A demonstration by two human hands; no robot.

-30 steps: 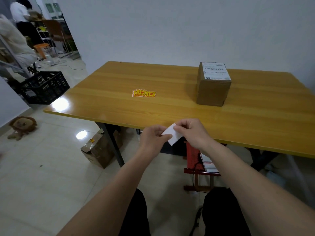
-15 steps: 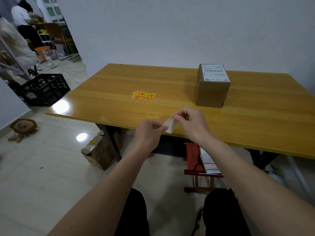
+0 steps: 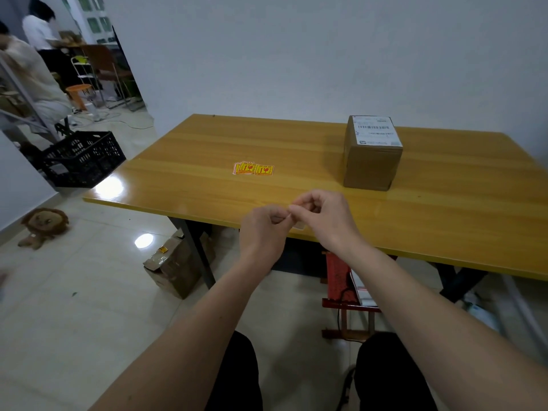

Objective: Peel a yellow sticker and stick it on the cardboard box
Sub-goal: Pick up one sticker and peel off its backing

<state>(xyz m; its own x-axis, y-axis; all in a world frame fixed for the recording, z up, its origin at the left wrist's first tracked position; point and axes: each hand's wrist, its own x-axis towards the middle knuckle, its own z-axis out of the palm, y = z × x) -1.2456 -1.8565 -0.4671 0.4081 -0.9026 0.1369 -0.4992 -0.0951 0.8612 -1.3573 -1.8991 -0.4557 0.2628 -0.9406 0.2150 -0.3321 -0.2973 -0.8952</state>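
Note:
My left hand (image 3: 262, 229) and my right hand (image 3: 324, 218) meet over the table's near edge, both pinching a small sticker sheet (image 3: 299, 225). Only its pale back shows, mostly hidden by my fingers. A small pile of yellow stickers with red print (image 3: 253, 169) lies flat on the wooden table (image 3: 444, 209), farther back and left of my hands. The cardboard box (image 3: 372, 155) with a white shipping label on top stands upright at the back right of my hands.
A black crate (image 3: 83, 158) sits on the floor left of the table, a plush lion (image 3: 44, 225) nearer. A torn cardboard box (image 3: 178, 265) and a red stool (image 3: 344, 292) are under the table. People stand in the far left room.
My hands have risen from below the table's edge to above it. The white sheet, plainly visible before, is now mostly covered by my fingers.

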